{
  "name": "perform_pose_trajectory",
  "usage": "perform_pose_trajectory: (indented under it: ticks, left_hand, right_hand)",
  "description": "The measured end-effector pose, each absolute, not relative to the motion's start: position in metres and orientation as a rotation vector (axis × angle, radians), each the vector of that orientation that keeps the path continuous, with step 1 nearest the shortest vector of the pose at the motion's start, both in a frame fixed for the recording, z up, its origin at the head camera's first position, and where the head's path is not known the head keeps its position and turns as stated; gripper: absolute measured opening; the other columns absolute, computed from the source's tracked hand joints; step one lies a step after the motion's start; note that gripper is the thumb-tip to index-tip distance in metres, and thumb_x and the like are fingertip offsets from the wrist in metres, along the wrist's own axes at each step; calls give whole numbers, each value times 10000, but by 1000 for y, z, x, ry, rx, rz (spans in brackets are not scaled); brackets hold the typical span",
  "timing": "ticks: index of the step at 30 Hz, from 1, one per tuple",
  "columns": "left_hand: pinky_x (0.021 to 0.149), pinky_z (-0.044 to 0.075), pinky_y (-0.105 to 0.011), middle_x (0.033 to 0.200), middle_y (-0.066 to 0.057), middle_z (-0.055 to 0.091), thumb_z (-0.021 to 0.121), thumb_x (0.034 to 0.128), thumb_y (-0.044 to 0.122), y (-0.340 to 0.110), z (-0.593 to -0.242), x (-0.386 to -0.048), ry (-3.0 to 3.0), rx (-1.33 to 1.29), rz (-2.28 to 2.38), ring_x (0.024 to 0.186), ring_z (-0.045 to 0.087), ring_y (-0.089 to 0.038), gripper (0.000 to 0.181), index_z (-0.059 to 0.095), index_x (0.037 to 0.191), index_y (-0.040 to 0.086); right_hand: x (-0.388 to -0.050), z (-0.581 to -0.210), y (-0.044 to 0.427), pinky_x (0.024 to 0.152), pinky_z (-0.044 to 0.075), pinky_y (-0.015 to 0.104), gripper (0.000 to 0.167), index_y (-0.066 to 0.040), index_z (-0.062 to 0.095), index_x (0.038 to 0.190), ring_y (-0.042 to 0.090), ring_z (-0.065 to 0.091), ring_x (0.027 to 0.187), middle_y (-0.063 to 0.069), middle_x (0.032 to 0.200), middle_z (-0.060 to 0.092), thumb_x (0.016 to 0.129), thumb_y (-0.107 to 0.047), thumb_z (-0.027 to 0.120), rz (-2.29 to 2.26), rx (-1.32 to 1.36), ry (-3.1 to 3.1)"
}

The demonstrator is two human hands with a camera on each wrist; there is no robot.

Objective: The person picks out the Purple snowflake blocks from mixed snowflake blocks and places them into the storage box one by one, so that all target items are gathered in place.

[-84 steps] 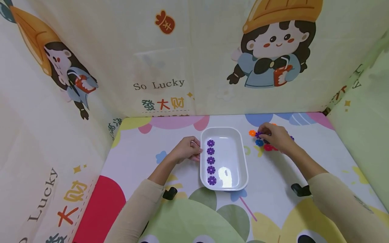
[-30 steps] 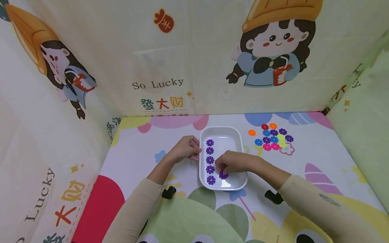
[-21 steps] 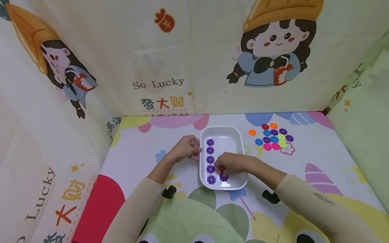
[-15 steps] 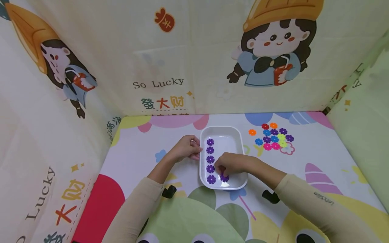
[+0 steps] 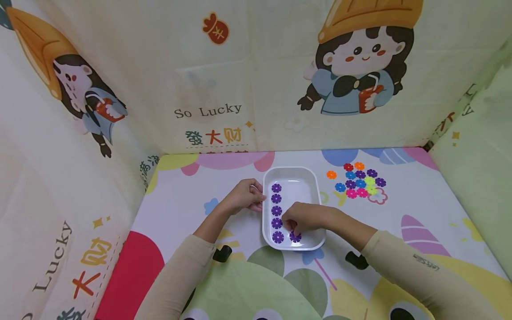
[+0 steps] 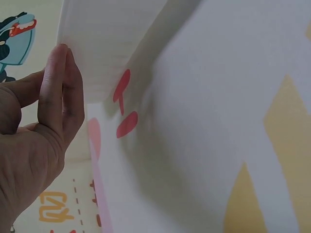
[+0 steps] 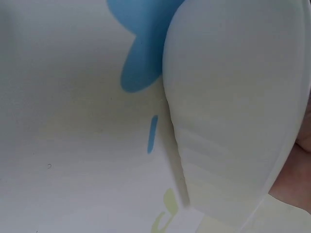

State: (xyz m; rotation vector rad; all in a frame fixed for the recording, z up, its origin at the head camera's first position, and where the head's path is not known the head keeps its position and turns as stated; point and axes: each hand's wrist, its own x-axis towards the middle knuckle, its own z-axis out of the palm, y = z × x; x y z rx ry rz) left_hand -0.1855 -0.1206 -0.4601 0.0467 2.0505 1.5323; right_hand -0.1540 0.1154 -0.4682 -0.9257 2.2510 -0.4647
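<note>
A white tray (image 5: 307, 178) holds a column of several purple flower-shaped pieces (image 5: 276, 210) along its left side. My left hand (image 5: 246, 195) holds the tray's left rim; in the left wrist view the fingers (image 6: 57, 87) lie against the tray wall (image 6: 102, 43). Inside the tray, my right hand (image 5: 306, 217) has curled fingers on another purple piece (image 5: 295, 238), right of the column's lowest piece. The fingertips partly cover that piece. The right wrist view shows mostly the tray's outer wall (image 7: 233, 97), with part of a hand (image 7: 296, 179) behind it.
Right of the tray, a loose group of flower pieces (image 5: 360, 182) in red, orange, blue, purple, yellow and pink lies on the patterned table cover (image 5: 184, 186). One orange piece (image 5: 331, 174) sits at its left edge. A printed curtain (image 5: 280, 129) stands behind the table.
The right hand has moved from the loose pieces into the tray, where a purple piece now lies beside the column. Lately that piece has shifted slightly toward the near rim. The left hand stays put.
</note>
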Motion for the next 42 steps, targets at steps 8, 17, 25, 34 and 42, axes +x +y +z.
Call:
perform_pose_trajectory:
  ticks: [8,17,25,34,42]
  left_hand:
    - [718,686,-480,840,-140,674,680,960,-35,-121,-459,-186,2041,41,1539,595,699,-160,214,536,1117,-47]
    - [655,691,-395,848,-131,662,693,961,-13,-122,-460,-184,2061,36,1525,609,707,-171,232,549,1139,-48]
    - [663,692,-411,855,-128,664,691,960,-13,-122,-464,-186,2050,41,1533,624,712,-179,223,543,1126,-34]
    - [664,692,-413,847,-127,663,692,961,-12,-122,-463,-187,2064,42,1525,616,708,-173,215,546,1118,-33]
    - [654,692,-409,841,-121,660,695,961,-11,-121,-463,-187,2060,35,1524,611,711,-173,207,551,1108,-31]
  right_hand:
    - [-158,-453,129,711,569,179,127,-186,707,910,85,565,771,-103,786,618,894,-122,816,-578,-999,2305]
    - [-163,-427,169,727,619,181,154,-174,720,997,110,609,804,-100,867,661,889,-137,823,-817,-923,2437]
    - [-169,-425,219,802,628,222,178,-129,706,1075,142,651,903,-38,964,704,926,-172,792,-983,-761,2699]
    - [-184,-443,275,845,643,352,246,-68,710,1156,264,662,1008,76,1051,716,920,-87,778,-899,-527,2867]
    - [-193,-464,300,874,662,519,307,-23,707,1220,389,634,1073,191,1124,682,920,-53,766,-791,-409,2868]
